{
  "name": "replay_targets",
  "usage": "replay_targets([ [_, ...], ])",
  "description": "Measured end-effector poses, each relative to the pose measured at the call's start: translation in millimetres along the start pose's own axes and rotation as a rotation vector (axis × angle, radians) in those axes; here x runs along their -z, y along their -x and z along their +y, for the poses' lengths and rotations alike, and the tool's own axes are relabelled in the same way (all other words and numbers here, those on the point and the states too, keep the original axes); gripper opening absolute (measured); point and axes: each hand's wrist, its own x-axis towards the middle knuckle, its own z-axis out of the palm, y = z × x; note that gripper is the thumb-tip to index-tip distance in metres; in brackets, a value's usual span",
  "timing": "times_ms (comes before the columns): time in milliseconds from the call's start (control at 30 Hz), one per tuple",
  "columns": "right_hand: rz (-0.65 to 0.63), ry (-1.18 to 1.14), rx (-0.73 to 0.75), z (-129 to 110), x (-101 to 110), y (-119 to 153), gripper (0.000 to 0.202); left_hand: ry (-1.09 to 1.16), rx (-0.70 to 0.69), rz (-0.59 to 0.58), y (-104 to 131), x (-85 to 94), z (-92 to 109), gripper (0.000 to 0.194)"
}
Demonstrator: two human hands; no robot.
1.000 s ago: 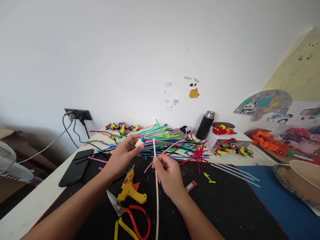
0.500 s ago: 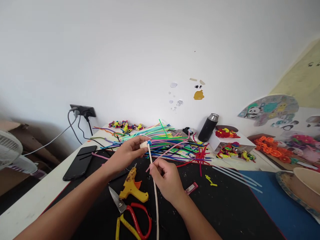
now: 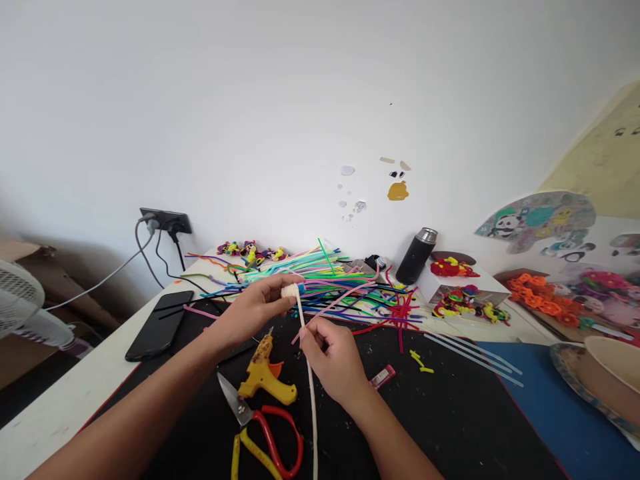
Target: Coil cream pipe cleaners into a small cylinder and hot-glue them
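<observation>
A small cream-coloured coil (image 3: 289,291) with a blue end is pinched in the fingers of my left hand (image 3: 257,305). From the coil a long cream pipe cleaner (image 3: 312,400) runs down toward the front edge of the view. My right hand (image 3: 334,357) pinches this strand a little below the coil, between thumb and forefinger. Under my hands lie a yellow glue gun (image 3: 267,377) and scissors (image 3: 270,437) with one red and one yellow handle, on a black mat (image 3: 425,427).
Behind my hands spreads a pile of coloured pipe cleaners (image 3: 330,280). A black phone (image 3: 160,327) lies at left. A black flask (image 3: 417,257) stands by a white box (image 3: 463,287) with small figures. Yellow bits (image 3: 420,360) and a red tube (image 3: 383,377) lie right.
The cream strand now passes over the coil's front near its blue end, and the blue end shows more to the right. Both hands have hardly moved and keep their holds.
</observation>
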Motion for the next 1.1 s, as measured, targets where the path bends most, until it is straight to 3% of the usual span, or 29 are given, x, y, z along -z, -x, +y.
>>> replay_targets([
  [233, 0.004, 0.023, -0.013, -2.6, 1.4, -2.3, 0.031, -0.026, 0.021, 0.016, 0.9, -1.0, -0.6, 0.045],
  [633, 0.014, 0.065, -0.014, 0.0, -0.1, -1.5, 0.031, 0.319, 0.12, 0.002, -1.1, -5.9, -8.8, 0.044],
  [833, 0.019, 0.079, -0.008, -0.4, -0.5, -1.6, 0.03, 0.512, 0.151, 0.012, -1.6, -14.7, -6.4, 0.032],
  [1100, 0.02, 0.091, -0.012, -2.7, 0.8, -1.1, 0.029, 0.612, 0.15, -0.019, -2.4, -14.0, -9.8, 0.037],
])
